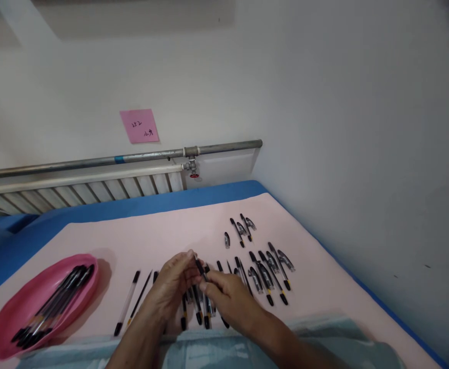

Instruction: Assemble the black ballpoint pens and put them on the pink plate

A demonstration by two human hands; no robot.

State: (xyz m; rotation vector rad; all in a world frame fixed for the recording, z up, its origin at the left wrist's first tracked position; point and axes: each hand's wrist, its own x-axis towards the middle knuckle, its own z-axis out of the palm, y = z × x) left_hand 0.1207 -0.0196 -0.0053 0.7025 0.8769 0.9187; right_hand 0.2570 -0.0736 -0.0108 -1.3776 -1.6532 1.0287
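My left hand (pixel 172 284) and my right hand (pixel 226 297) meet over the pink table cover, fingers pinched together on one black pen (pixel 200 268) held between them. Under and beside the hands lie several black pens in a row (pixel 265 274), with loose black caps (pixel 242 228) farther back. To the left of my left hand lie a clear pen barrel (pixel 126 303) and a thin refill (pixel 140 298).
A pink oval tray (pixel 5 307) at the left holds several assembled black pens. The pink cover (pixel 159 236) lies on a blue table (pixel 140 207) against a white wall. A radiator and pipes (pixel 94 179) run behind, with a pink sticky note (pixel 139 125) above.
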